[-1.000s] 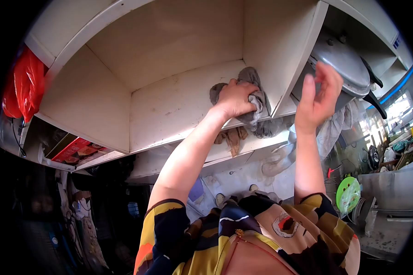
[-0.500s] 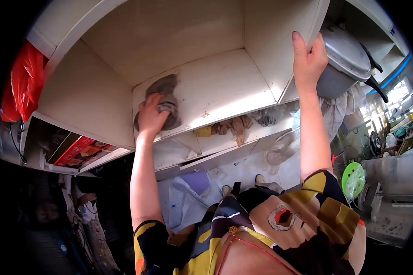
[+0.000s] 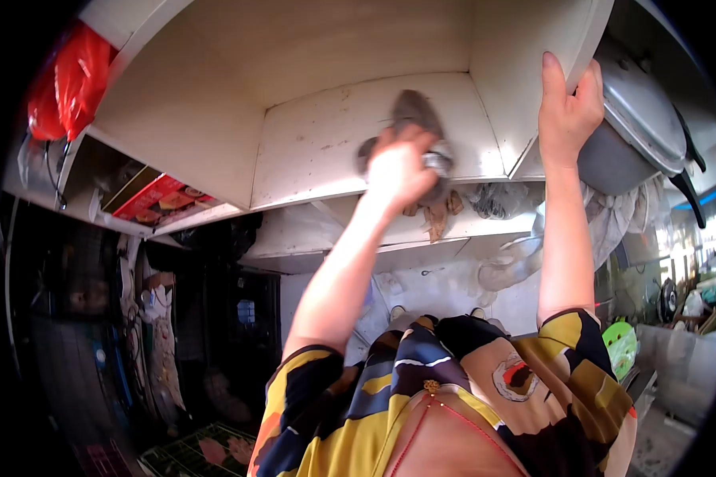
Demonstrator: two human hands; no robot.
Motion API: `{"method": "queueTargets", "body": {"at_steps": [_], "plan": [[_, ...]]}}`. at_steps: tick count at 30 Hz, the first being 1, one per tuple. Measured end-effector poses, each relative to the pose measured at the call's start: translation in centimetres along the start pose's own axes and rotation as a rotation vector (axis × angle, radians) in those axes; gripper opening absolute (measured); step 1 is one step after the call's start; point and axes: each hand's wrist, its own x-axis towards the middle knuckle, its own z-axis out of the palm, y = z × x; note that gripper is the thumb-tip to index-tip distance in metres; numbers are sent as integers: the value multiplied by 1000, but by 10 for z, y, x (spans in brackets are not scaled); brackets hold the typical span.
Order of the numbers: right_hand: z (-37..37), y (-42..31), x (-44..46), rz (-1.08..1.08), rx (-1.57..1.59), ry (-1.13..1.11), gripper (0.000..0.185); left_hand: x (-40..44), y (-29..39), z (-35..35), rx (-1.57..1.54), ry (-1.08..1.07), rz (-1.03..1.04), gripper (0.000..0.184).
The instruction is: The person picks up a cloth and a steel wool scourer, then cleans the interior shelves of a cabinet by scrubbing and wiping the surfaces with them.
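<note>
Pressed down on a grey cloth point(image 3: 416, 113), my left hand point(image 3: 399, 168) is closed over it on the floor of an open white cabinet compartment point(image 3: 310, 139). The cloth is bunched and slightly blurred, near the compartment's front edge and right of its middle. My right hand point(image 3: 569, 119) grips the front edge of the upright divider panel point(image 3: 525, 63), with the thumb on the compartment side and the fingers curled round the other side. Dark specks and stains mark the compartment floor left of the cloth.
A grey pressure cooker point(image 3: 636, 119) with black handles stands right of the divider. A red plastic bag point(image 3: 79, 83) hangs at the upper left, above a red box point(image 3: 163, 199). A lower shelf holds crumpled plastic bags point(image 3: 497, 199). A green plastic basket point(image 3: 620, 350) is at the right.
My left hand has slid the cloth from the compartment's left end to right of its middle. My right hand keeps its grip on the divider. The view has shifted somewhat.
</note>
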Motion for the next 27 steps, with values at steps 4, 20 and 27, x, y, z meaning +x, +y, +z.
{"method": "queueTargets", "body": {"at_steps": [4, 20, 27], "plan": [[-2, 5, 2, -67, 22, -44, 18, 20, 65, 41, -54, 71, 77, 36], [2, 1, -1, -63, 36, 9, 19, -70, -106, -53, 185, 346, -417, 39], [5, 10, -3, -61, 62, -3, 25, 17, 69, 36, 24, 140, -6, 37]]}}
